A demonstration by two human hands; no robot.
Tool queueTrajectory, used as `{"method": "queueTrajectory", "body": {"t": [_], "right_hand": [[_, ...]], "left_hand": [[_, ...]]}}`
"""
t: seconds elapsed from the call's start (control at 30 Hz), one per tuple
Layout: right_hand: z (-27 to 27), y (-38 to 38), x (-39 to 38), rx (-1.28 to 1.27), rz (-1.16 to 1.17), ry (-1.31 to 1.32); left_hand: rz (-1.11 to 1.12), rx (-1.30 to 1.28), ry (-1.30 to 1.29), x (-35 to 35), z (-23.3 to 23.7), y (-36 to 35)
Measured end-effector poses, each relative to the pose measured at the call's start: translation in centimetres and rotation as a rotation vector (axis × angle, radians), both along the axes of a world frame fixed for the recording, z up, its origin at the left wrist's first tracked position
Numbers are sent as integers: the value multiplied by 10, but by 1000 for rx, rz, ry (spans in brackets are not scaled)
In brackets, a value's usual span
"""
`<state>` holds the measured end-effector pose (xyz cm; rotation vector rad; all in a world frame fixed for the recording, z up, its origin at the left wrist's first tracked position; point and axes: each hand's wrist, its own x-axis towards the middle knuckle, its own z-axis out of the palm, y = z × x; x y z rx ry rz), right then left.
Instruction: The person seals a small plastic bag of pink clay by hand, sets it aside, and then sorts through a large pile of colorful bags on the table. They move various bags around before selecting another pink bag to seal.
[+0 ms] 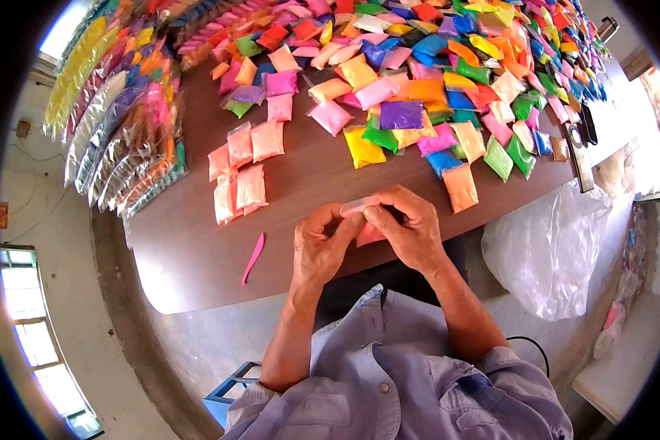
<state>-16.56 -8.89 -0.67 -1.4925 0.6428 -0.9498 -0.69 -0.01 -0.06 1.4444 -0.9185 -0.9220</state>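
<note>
Both hands meet above the table's near edge around one small pink plastic packet [369, 235]. My left hand [325, 238] pinches its left side between thumb and fingers. My right hand [409, 229] grips the other side, its thumb beside the left thumb. The fingers cover much of the packet. To the left of my hands lies a group of salmon-pink packets [251, 188], some overlapping. A slim pink plastic tool [253, 258] rests on the table nearer to me. An orange packet [460, 188] lies beyond my right hand.
A large heap of packets in many colours [418, 88] covers the table's far side. Long clear bags of coloured packets [117, 117] stand at the left. A metal-coloured bar [579, 158] lies by the right edge, with a clear plastic bag [550, 249] hanging below.
</note>
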Motion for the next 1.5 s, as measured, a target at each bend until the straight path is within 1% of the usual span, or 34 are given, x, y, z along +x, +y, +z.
{"method": "queueTrajectory", "body": {"t": [0.1,0.2,0.27,0.4,0.47,0.5,0.53,0.6,0.73,0.8,0.83,0.9,0.93,0.97,1.0,1.03,1.07,1.13,1.17,1.2,1.23,1.27,1.3,1.33,1.4,1.43,1.47,1.5], "right_hand": [[-2,1,0,6,-9,67],[-5,1,0,30,11,54],[-11,1,3,-40,-62,35],[-7,4,2,9,-87,4],[-9,4,1,31,-98,28],[-9,1,1,-33,-91,68],[-7,1,1,-32,-84,68],[0,2,0,72,-46,155],[2,2,2,29,-76,100],[0,2,3,-34,-90,156],[-2,3,4,-31,-95,153],[-6,2,6,-109,-75,241],[-4,1,7,-107,-78,239],[1,1,8,-149,-62,301],[5,0,9,-191,-44,363],[7,-1,11,-188,-42,360],[9,-2,12,-197,-49,392],[9,0,14,-207,-53,425],[6,1,15,-197,-89,406],[5,2,14,-187,-126,388],[6,4,13,-187,-127,388],[8,6,11,-273,-157,434],[9,6,9,-361,-186,479],[8,6,5,-363,-188,482],[4,6,-2,-725,-222,420],[5,7,-4,-722,-230,423],[8,9,-6,-739,-163,395],[9,11,-8,-755,-95,368]], "left_hand": [[-13,15,-78,6,-7,4],[-19,20,-64,5,-2,4],[-36,53,22,4,-3,3],[-51,62,-2,-3,8,1],[-26,103,-59,-3,7,-1],[-31,137,-107,0,9,0],[-23,138,-106,1,6,1],[-17,67,-109,2,-1,1],[6,76,-176,-6,8,3],[137,-19,-202,-14,13,9],[132,-17,-205,-12,13,17],[272,-12,-493,1,12,37],[313,15,-612,11,11,50],[357,42,-732,23,11,63],[401,99,-838,34,11,75],[445,159,-945,46,13,86],[445,162,-947,56,13,96],[500,265,-1115,72,13,111],[496,321,-1002,76,10,117],[496,322,-1001,76,11,119],[486,349,-921,77,13,119],[474,376,-839,76,14,120],[474,375,-835,77,13,120],[440,368,-868,79,13,119],[397,362,-906,83,12,119],[372,334,-963,85,10,119],[345,305,-1019,86,9,119],[335,303,-1019,85,10,118]]}}
